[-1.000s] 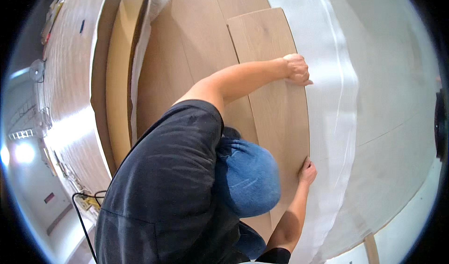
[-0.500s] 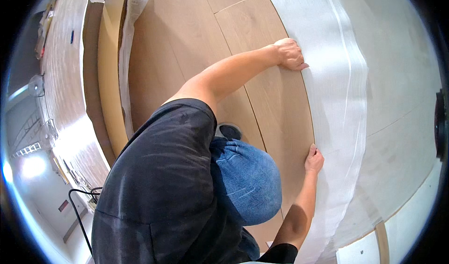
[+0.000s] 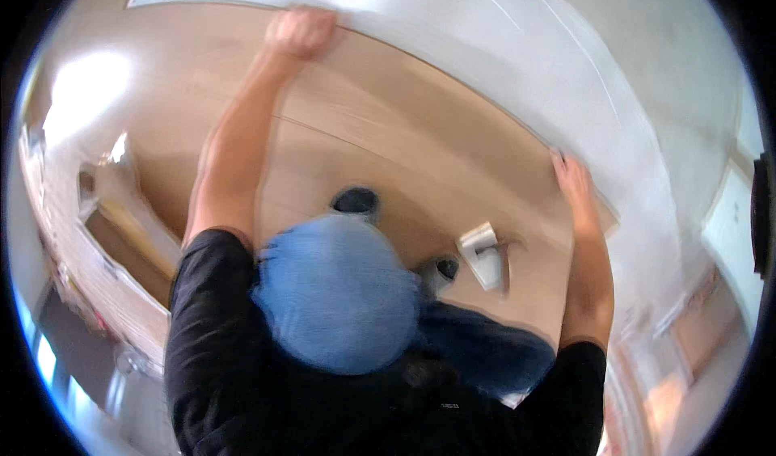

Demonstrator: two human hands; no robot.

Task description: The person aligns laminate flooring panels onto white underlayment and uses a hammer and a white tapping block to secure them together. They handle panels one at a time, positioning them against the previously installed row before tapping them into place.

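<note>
A light wood-look plank [image 3: 428, 108] lies along the edge of other laid planks, beside white sheet underlay [image 3: 550, 52]. My left hand [image 3: 303, 31] is closed over the plank's far edge, toward the upper middle. My right hand [image 3: 571, 171] grips the same edge farther right, fingertips at the edge. Between my arms are a rounded blue denim shape [image 3: 335, 290], probably my bent knee, and dark shoes [image 3: 354, 201]. A white block with a dark tool [image 3: 485, 262] beside it lies on the planks; motion blur hides what tool it is.
An opened cardboard carton [image 3: 121, 246] with crumpled wrapping lies at the left. A white board [image 3: 723, 242] stands at the far right, and a reddish-brown area shows below it. A bright glare falls on the upper-left flooring.
My view has swung round, so the plank now runs crosswise and my hands sit left and right. Both still hold its edge. The white block with the tool has come into view.
</note>
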